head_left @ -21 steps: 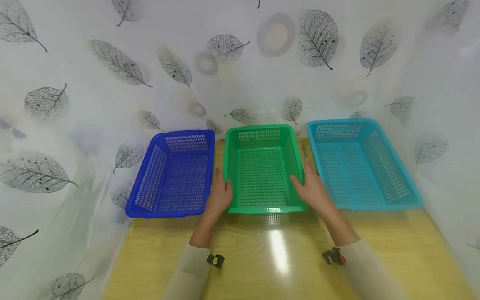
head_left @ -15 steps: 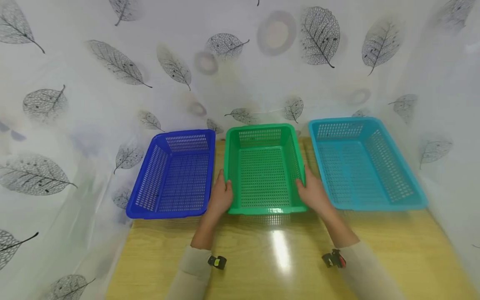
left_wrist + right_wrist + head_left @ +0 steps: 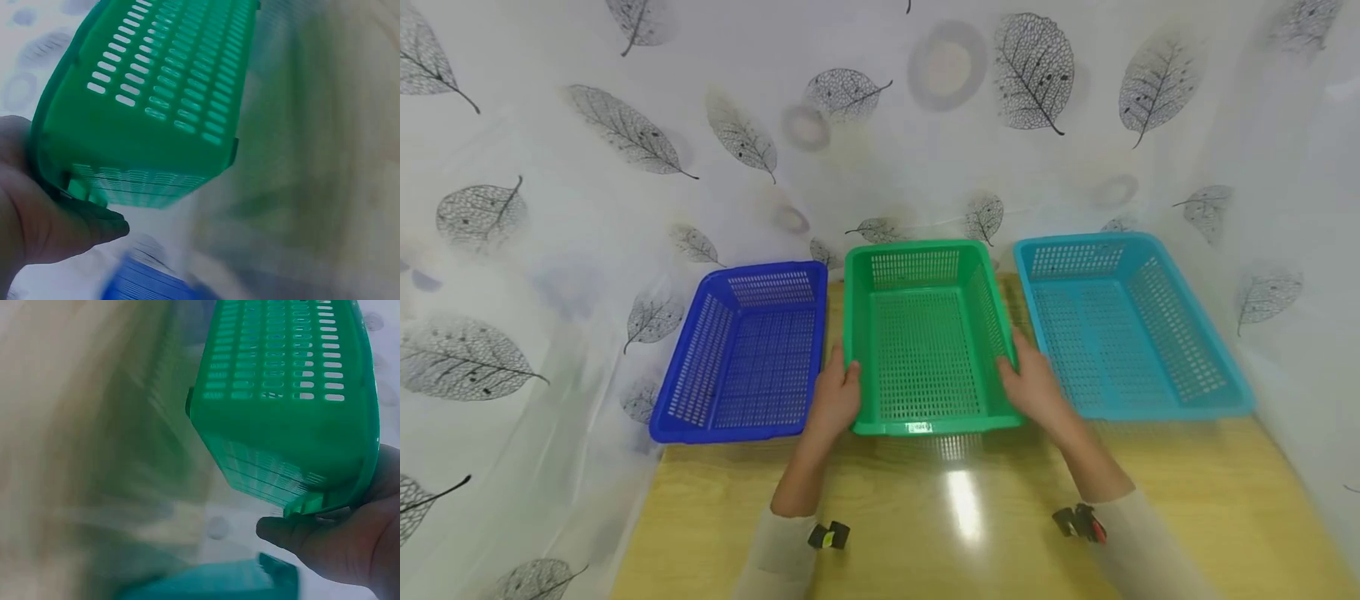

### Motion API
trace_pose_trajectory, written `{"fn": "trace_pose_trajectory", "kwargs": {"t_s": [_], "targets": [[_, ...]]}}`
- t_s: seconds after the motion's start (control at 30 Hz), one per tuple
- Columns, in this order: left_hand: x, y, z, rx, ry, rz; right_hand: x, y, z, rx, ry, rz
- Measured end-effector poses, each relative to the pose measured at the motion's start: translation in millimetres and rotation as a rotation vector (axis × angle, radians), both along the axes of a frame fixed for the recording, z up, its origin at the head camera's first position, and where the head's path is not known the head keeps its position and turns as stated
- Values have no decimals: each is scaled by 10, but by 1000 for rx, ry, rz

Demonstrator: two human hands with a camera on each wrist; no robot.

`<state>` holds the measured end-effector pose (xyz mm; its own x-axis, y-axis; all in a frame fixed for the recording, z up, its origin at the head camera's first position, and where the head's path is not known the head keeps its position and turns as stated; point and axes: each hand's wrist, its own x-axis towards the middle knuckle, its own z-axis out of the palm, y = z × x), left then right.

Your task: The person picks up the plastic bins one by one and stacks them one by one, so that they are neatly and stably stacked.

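A green plastic basket (image 3: 925,354) with slotted sides is held between both hands, with nothing inside it. My left hand (image 3: 835,400) grips its left rim, and my right hand (image 3: 1036,385) grips its right rim. Each thumb lies near the rim in the wrist views, while most of the other fingers are hidden behind the basket. Its base appears raised off the table. To the left stands a dark blue basket (image 3: 769,367), close to my left hand. On the other side, near my right hand, stands a light blue basket (image 3: 1120,350).
All three baskets are in a row along the back of a glossy yellow wood-grain table (image 3: 925,525). A pale leaf-printed sheet (image 3: 865,183) hangs behind and at both sides. Between the baskets the gaps are narrow.
My right hand has moved in against the rim and now grips it. The green basket has risen slightly and looks a little larger. Both blue baskets have stayed in place.
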<state>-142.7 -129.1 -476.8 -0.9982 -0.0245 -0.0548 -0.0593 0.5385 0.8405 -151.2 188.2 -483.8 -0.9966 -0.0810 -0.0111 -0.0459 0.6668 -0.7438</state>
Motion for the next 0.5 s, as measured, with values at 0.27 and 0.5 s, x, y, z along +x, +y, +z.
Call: {"fn": "trace_pose_trajectory", "kwargs": {"t_s": [0.27, 0.5], "targets": [[104, 353, 546, 194, 119, -193, 89, 583, 612, 114, -24, 6], [63, 954, 690, 231, 128, -374, 153, 1306, 916, 223, 7, -59]]}}
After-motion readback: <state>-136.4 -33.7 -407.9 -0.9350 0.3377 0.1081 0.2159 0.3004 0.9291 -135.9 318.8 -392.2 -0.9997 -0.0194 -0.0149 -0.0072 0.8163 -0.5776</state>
